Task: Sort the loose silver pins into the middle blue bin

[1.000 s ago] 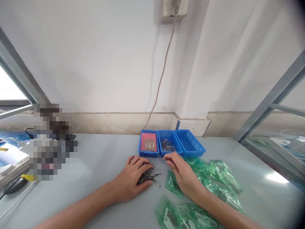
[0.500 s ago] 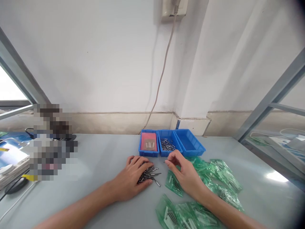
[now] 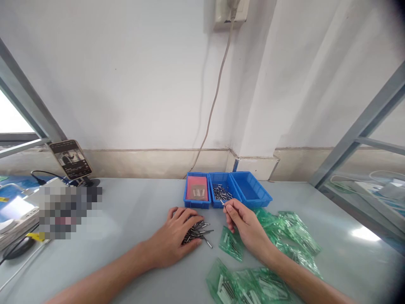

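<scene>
No lettering can be read (lines on the propped phone (image 3: 71, 159) are too small).

Pretty bright. White window pane (image 3: 13, 113) at far left is blown out, smooth grey tabletop (image 3: 133, 207) has a glare spot at right, thin beige cable (image 3: 218, 90) throws a soft shadow. Right corners go dark; left has a pixelated patch.

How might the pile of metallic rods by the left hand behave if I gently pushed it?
The rods would probably scatter rather than move as one, since they lie loose and crossed. Single ones may roll, as they look slim and rounded. Their metallic shine suggests they are stiff, perhaps heavy for their size.
</scene>
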`<state>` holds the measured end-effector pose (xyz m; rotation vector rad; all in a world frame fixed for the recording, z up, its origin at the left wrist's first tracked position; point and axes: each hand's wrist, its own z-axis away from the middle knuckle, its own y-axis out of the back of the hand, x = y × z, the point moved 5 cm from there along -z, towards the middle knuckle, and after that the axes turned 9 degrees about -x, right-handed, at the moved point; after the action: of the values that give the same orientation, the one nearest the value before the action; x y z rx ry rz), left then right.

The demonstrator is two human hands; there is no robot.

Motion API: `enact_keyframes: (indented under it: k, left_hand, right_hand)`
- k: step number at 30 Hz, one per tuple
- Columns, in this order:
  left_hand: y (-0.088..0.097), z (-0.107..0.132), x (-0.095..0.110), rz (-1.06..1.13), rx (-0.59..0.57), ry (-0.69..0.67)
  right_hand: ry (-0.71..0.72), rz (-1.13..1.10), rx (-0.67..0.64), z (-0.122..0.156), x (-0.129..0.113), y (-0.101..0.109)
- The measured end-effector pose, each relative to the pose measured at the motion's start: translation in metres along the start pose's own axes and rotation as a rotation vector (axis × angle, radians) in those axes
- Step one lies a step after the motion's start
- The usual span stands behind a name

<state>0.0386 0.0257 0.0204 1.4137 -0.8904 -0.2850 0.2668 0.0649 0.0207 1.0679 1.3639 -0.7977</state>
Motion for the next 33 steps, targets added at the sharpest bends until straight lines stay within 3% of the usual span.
enact_keyframes:
  k: [17,25,33]
  left_hand:
    - [0.000,-0.001,0.000,0.020,-0.048,0.019]
    - [0.000,-0.001,0.000,0.034,-0.046,0.021]
    - [-0.001,-0.001,-0.001,0.029,-0.044,0.026]
  right_hand:
    - [-0.033,-0.083,0.038,0.002,-0.002,0.002]
    - [-0.048,-0.252,0.160,-0.002,0.005,0.006]
    - [-0.020,-0.067,0.105,0.000,0.003,0.006]
